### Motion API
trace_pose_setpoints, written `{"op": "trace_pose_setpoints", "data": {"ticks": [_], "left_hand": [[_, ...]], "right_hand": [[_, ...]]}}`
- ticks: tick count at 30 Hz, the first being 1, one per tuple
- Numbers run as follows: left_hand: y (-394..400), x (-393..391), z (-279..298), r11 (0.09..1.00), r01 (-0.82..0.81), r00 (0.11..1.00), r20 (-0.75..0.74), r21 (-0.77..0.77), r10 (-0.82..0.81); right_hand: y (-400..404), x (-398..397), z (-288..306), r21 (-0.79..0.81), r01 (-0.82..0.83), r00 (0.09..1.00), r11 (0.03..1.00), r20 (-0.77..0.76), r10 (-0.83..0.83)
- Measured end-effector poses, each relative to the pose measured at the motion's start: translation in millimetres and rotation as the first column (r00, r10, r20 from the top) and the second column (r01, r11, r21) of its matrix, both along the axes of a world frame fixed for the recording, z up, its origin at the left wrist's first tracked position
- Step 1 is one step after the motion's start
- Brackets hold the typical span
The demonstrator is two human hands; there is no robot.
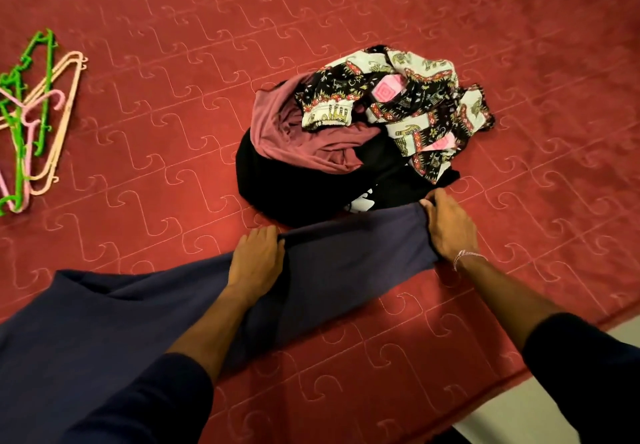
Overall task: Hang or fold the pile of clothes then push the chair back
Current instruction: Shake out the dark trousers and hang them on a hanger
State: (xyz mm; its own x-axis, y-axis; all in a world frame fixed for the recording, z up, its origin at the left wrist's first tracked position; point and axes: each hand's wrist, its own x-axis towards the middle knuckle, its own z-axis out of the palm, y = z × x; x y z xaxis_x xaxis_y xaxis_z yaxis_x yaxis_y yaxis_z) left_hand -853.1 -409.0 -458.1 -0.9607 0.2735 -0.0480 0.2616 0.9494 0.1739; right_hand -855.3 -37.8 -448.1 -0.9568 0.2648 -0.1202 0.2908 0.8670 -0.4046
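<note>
A navy blue garment (346, 267) lies stretched across the red quilted bedspread (207, 62), trailing toward the lower left. My left hand (256, 260) grips its far edge on the left. My right hand (450, 229) pinches the far right corner of the same edge. Just beyond my hands sits the pile of clothes (353, 138): a black garment at the bottom, a mauve one on it, and a black-and-white patterned one with pink patches on top. No chair is in view.
Several plastic hangers (31, 121) in green, pink and peach lie in a heap at the left edge of the bed. The bed's near edge (519, 384) runs diagonally at the lower right, with pale floor beyond it.
</note>
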Motion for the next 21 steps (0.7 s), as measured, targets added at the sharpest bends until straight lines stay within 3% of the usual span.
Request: {"op": "trace_pose_setpoints", "data": {"ticks": [2,4,6,8,11,16,21], "left_hand": [[3,5,-5,0.997,-0.015,0.999,-0.042,-0.069,0.012],[7,11,-9,0.987,-0.062,0.995,-0.09,-0.146,0.049],[11,14,-10,0.978,-0.118,0.989,-0.111,-0.174,0.099],[13,14,-10,0.975,-0.146,0.986,-0.11,-0.168,0.129],[12,9,-10,0.979,-0.128,0.988,-0.103,-0.162,0.112],[5,8,-6,0.997,-0.041,0.994,-0.105,-0.069,0.034],[-3,9,4,0.996,0.034,0.985,-0.172,0.087,-0.019]], "right_hand": [[-1,2,-7,0.074,0.029,0.999,0.997,0.044,-0.032],[-3,8,-14,0.093,0.184,0.982,0.979,0.025,-0.187],[-3,14,-17,0.068,0.305,0.949,0.95,0.06,-0.309],[0,15,-16,0.01,0.331,0.933,0.944,0.146,-0.329],[6,16,-7,-0.09,0.287,0.949,0.954,0.162,-0.271],[9,34,5,-0.223,0.165,0.985,0.961,-0.001,-0.17],[32,34,20,-0.148,0.028,0.996,0.989,-0.074,-0.04]]}}
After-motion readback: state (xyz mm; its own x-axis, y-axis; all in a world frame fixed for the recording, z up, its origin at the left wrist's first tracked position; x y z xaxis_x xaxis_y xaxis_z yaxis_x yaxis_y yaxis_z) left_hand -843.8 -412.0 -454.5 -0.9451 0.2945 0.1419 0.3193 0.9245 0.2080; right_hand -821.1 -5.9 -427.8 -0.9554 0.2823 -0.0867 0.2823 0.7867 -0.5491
